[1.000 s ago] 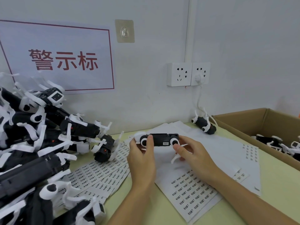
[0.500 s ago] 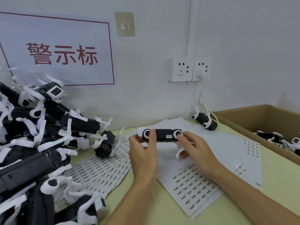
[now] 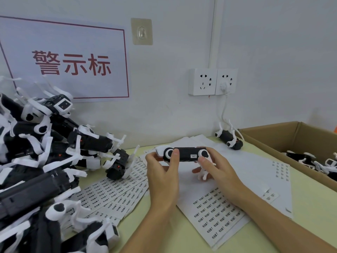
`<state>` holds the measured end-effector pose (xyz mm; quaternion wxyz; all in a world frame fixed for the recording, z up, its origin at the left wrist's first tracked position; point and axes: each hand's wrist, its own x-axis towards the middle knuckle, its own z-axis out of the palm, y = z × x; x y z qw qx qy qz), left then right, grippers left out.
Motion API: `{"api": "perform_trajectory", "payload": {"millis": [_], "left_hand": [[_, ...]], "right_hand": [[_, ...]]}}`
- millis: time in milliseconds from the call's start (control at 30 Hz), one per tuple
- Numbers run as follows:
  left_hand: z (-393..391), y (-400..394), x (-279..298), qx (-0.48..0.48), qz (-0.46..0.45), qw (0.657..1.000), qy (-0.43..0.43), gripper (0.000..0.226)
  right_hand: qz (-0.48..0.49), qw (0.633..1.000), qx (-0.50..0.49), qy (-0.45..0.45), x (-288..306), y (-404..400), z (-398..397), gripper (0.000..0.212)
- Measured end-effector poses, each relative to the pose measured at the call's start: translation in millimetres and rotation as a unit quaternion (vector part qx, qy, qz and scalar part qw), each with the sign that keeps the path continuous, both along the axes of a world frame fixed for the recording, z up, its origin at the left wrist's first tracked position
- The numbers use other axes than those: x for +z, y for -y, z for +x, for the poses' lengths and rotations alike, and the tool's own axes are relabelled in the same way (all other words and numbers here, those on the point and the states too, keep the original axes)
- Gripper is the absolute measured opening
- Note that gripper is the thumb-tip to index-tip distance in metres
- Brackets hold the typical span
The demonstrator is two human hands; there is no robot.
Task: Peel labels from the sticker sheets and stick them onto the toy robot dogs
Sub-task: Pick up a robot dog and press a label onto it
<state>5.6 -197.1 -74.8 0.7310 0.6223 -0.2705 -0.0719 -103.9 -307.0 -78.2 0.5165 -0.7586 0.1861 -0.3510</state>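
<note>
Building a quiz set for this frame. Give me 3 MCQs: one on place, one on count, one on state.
1. Where is the cardboard box?
A. right edge of the table
B. under the wall sign
C. left of the pile

2. How many hands hold the toy robot dog?
A. none
B. one
C. two

3. The label is:
A. stuck on the dog's black body
B. dangling from a thumb
C. on the wall

Key: A, the box sits at the right; C, left hand and right hand both grip it; A, the white label lies on the body.
</note>
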Motion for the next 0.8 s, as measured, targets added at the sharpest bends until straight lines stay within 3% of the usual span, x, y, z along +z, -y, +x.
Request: {"api": "perform_trajectory", "payload": {"millis": [167, 400, 600, 800], "left_hand": [[-2.1, 0.3, -4.5, -0.037, 0.011, 0.997, 0.065, 0.026], [-0.4, 1.6, -7.2, -0.038, 0.034, 0.996, 0.073, 0.025], [4.3, 2.0, -8.0, -0.017, 0.016, 1.0, 0.004, 0.024], [3.6, 1.9, -6.7, -0.013, 0.02, 1.0, -0.001, 0.025]], "right_hand": [[0.01, 0.999, -0.033, 0.0, 2.0, -0.6, -0.8, 0.02], [-0.002, 1.0, -0.027, -0.007, 2.0, -0.7, -1.9, 0.019], [-0.068, 0.998, 0.002, -0.018, -0.4, -1.9, -3.6, 0.03], [-0.073, 0.997, -0.014, -0.008, 0.9, -2.2, -3.2, 0.03]]}}
